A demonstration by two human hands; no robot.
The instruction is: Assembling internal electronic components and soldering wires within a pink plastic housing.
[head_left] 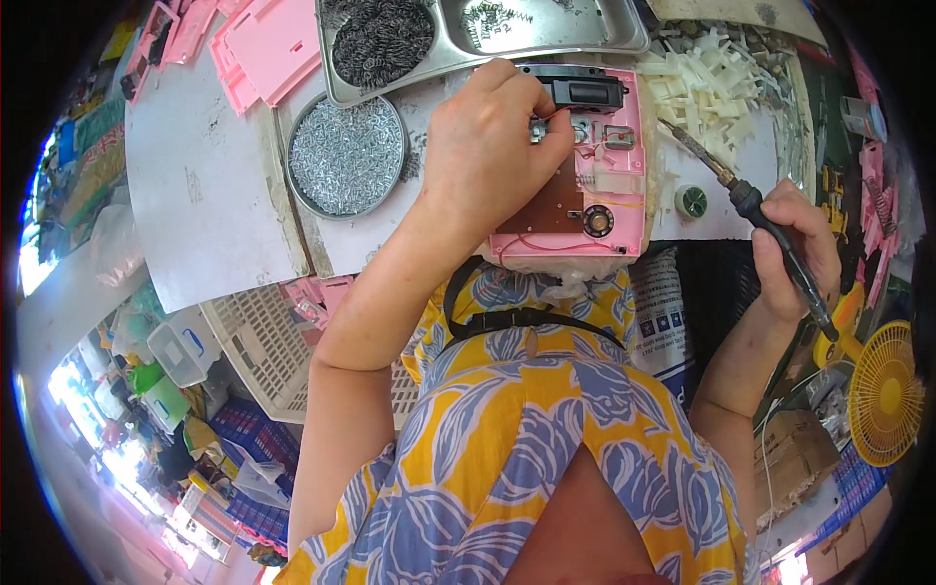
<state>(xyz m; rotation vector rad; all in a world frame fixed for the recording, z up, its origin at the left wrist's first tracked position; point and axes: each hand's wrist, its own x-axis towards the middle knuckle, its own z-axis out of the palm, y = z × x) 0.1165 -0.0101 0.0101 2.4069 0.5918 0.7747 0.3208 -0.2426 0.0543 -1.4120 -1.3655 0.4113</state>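
Note:
A pink plastic casing (632,210) lies at the front of the bench. Inside it are a brown circuit board (548,207), a black rectangular part (589,93), a small round speaker (598,220) and thin red wires. My left hand (492,146) reaches over the casing's upper left, thumb and forefinger closed together beside the black part. A red wire shows at those fingertips; whether they grip it is hidden. In my right hand (804,244) is a soldering iron (749,201), gripped by its black handle. Its tip points up and left, apart from the casing's right side.
Left of the casing sits a round tin (348,156) of small metal pieces. Behind stands a metal tray (448,63) with dark springs. White plastic parts (717,88) are heaped at the right, near a solder spool (691,202). A yellow fan (887,393) stands lower right.

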